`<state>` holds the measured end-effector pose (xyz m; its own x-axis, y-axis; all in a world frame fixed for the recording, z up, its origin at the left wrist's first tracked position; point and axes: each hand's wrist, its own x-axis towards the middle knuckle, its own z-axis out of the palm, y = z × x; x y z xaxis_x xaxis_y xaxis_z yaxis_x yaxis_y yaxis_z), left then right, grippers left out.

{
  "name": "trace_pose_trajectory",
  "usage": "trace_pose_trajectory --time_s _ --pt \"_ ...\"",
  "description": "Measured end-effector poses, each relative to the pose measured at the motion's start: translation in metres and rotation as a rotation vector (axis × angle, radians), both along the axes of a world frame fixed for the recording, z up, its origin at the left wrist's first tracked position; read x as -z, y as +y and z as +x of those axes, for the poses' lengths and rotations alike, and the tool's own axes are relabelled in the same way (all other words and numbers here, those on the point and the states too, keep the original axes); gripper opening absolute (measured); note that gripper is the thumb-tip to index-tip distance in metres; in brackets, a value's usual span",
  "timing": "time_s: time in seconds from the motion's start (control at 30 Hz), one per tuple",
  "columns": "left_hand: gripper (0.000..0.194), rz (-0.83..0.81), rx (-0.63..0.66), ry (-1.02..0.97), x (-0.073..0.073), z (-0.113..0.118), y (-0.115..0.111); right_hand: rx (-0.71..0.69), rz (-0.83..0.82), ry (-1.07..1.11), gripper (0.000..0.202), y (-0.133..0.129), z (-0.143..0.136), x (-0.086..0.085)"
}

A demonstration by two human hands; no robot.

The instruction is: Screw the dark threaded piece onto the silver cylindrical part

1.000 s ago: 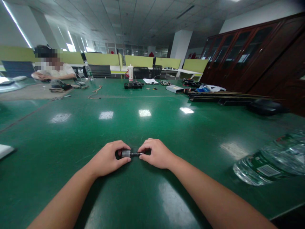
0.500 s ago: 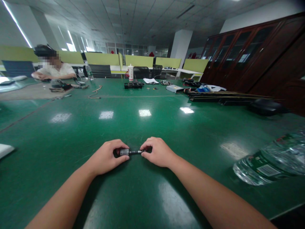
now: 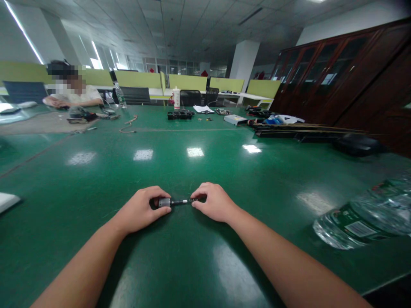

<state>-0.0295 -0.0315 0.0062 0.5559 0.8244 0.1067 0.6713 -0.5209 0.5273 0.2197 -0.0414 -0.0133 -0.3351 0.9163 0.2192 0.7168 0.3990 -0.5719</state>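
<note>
Just above the green table (image 3: 180, 248), my left hand (image 3: 141, 210) pinches a small silver cylinder with a long thin shaft (image 3: 165, 202), which looks like a small motor. Its shaft points right, dark near the body and bright at the tip. My right hand (image 3: 215, 202) is closed on a small dark ribbed piece (image 3: 193, 199), perhaps a spring, between thumb and fingers. A narrow gap separates the shaft's tip from this piece, and the two lie nearly in line. The far end of each part is hidden by the fingers.
A large water bottle (image 3: 356, 224) lies on its side at the right. Farther back are a black tray-like part (image 3: 180, 115), a silver box (image 3: 236, 119), long black bars (image 3: 289, 130) and a cord (image 3: 128, 124). Another person (image 3: 75, 94) sits at the far left.
My left hand has moved slightly left with the silver cylinder. The shaft's tip, which met the ribbed piece at my right fingers, is now apart from it.
</note>
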Motion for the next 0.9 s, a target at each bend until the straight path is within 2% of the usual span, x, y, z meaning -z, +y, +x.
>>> trace_pose_trajectory --time_s 0.6,0.9 --pt "0.023 -0.025 0.015 -0.055 0.001 0.001 -0.001 -0.095 0.017 0.132 0.013 0.003 -0.007 0.011" --pt "0.025 -0.019 0.031 -0.111 0.008 0.003 0.001 -0.107 -0.003 0.163 0.017 0.005 -0.022 0.013"
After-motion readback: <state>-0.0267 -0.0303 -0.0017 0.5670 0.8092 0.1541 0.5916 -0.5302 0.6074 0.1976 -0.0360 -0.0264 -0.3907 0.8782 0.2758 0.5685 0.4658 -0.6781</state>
